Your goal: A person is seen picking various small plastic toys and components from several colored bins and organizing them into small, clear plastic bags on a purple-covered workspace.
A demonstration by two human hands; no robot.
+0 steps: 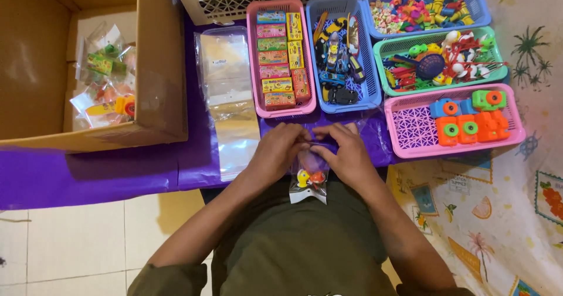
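Head view: left hand (275, 149) and right hand (346, 152) are both pinching a clear plastic bag (309, 181), small yellow and orange toys showing just below the fingers.

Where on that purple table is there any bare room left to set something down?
One bare strip of purple cloth runs below the cardboard box, left of the stack of clear bags. The far side is crowded: the pink basket of small boxes, blue basket and other baskets sit edge to edge. Both hands, left hand and right hand, fill the middle.
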